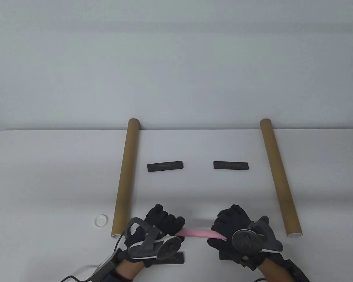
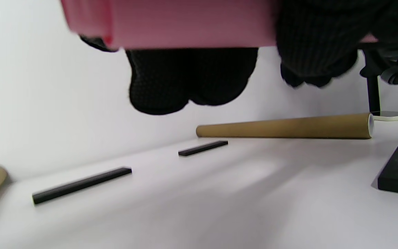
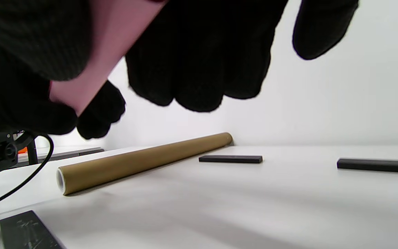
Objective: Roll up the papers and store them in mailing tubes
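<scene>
A rolled pink paper (image 1: 198, 233) is held level just above the table's front edge, between both hands. My left hand (image 1: 176, 227) grips its left end and my right hand (image 1: 220, 232) grips its right end. The roll also shows in the left wrist view (image 2: 185, 22) and in the right wrist view (image 3: 109, 45), with gloved fingers curled around it. Two brown mailing tubes lie on the table, one to the left (image 1: 125, 179) and one to the right (image 1: 279, 179). Their open, white-rimmed ends face me.
Two black bars (image 1: 165, 166) (image 1: 231, 165) lie between the tubes at mid-table. Two more black bars (image 1: 176, 258) (image 1: 226, 255) lie under my hands at the front edge. A white round cap (image 1: 101, 220) lies beside the left tube's near end.
</scene>
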The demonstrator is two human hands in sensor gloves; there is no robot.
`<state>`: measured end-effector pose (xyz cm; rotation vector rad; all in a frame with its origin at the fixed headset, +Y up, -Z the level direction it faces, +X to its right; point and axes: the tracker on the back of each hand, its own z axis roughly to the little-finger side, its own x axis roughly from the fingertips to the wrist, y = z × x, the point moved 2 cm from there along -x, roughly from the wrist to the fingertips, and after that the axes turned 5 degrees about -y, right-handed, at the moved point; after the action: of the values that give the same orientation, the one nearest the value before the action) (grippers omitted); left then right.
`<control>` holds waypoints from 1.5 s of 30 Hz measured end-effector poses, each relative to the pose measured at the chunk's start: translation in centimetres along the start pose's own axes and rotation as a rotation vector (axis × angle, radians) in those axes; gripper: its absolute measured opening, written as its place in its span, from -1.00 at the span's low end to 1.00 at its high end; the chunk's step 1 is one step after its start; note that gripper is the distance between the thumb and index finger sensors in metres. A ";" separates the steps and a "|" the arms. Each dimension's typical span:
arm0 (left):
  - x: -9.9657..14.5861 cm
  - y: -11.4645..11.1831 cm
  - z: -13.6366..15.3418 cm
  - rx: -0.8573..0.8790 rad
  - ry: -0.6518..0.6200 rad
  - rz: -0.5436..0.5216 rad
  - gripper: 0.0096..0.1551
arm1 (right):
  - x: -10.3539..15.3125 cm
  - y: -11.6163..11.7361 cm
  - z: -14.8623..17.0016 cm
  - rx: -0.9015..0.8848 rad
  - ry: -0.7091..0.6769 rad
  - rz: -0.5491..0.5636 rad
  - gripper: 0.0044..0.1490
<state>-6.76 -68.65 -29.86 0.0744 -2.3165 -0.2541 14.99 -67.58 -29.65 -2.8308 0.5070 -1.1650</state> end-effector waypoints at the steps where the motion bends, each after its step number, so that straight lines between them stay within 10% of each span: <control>1: 0.0 -0.1 0.0 0.003 -0.001 0.007 -0.27 | -0.1 -0.1 -0.2 0.006 -0.007 0.007 -0.32; 7: -0.3 0.6 -1.6 0.047 -0.033 -0.046 -0.09 | -0.7 -1.0 -3.3 0.220 -0.063 0.053 -0.34; 17: -0.7 -0.6 1.5 0.399 0.092 0.029 -0.42 | -0.1 -3.0 -3.5 0.250 -0.032 0.153 -0.01; 28: -0.3 -3.8 6.0 1.376 0.171 -0.031 -0.59 | 0.8 -2.6 0.6 0.169 0.091 0.136 -0.04; 38: -1.2 -8.6 5.1 1.390 0.290 0.092 -0.61 | 0.9 -2.0 1.5 0.112 0.085 0.066 -0.16; 45: -1.3 -8.0 5.2 1.304 0.300 0.094 -0.59 | 0.9 -2.1 1.4 0.113 0.078 0.065 -0.16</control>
<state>-9.80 -75.47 -35.90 0.5886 -1.8083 1.2387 17.14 -66.03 -29.73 -2.6626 0.5162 -1.2545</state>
